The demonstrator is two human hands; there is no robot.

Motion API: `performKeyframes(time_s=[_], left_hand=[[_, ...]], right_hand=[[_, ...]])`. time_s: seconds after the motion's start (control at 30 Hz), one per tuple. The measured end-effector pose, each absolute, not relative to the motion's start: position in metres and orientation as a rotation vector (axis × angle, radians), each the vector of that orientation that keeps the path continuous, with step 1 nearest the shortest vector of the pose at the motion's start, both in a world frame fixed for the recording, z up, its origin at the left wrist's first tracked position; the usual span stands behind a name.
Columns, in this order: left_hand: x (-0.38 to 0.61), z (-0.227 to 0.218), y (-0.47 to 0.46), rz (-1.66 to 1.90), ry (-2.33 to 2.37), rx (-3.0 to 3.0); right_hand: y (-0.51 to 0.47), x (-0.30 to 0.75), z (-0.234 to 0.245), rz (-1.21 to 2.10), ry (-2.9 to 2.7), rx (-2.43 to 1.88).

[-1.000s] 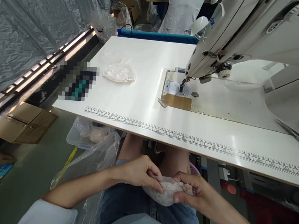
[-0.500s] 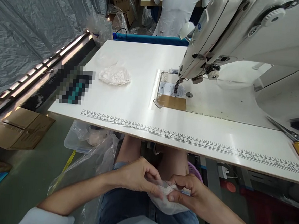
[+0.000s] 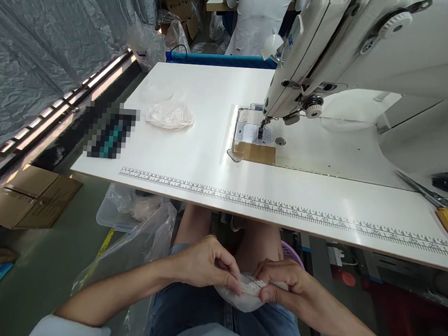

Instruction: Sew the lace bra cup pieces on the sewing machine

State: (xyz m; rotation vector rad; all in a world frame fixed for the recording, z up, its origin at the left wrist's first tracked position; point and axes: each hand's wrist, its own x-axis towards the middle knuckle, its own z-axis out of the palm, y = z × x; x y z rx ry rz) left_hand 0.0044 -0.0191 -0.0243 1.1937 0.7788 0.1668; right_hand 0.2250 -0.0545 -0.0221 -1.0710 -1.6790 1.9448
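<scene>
1. Right hand (image 3: 292,286) has shifted slightly away from left hand (image 3: 214,267) since half a second ago; cloth (image 3: 242,301) between them now bulges less low. View has also swung a little, bringing more of scissors (image 3: 426,193) into frame.
2. Grip, left: thumb and fingers pinched on cloth at its left end; fingertips partly hidden by the hand.
3. Grip, right: thumb pressed against bent fingers, pinching cloth at its right end.
4. Cloth position: between both hands, above shorts (image 3: 183,311), on the near side of table (image 3: 205,154) and off its top. Whether it touches the lap: cannot tell.
5. Orientation: long axis runs left to right, roughly across the lap. Lace edge (image 3: 252,286) lies along the upper side, facing table; sheer rounded part sags toward the body.
6. Table top: white lace piece (image 3: 170,115) lies left of sewing machine (image 3: 354,54), well apart from both hands. Scissors lie at far right, blades angled up-left. Printed ruler (image 3: 241,197) runs along the near edge.
</scene>
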Motion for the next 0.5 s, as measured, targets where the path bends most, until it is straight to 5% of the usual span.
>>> performKeyframes(time_s=[0.5], left_hand=[[0.007,-0.010,-0.020,0.172,0.806,1.424]], right_hand=[[-0.058,0.218,-0.028,1.888,-1.637,-1.086]])
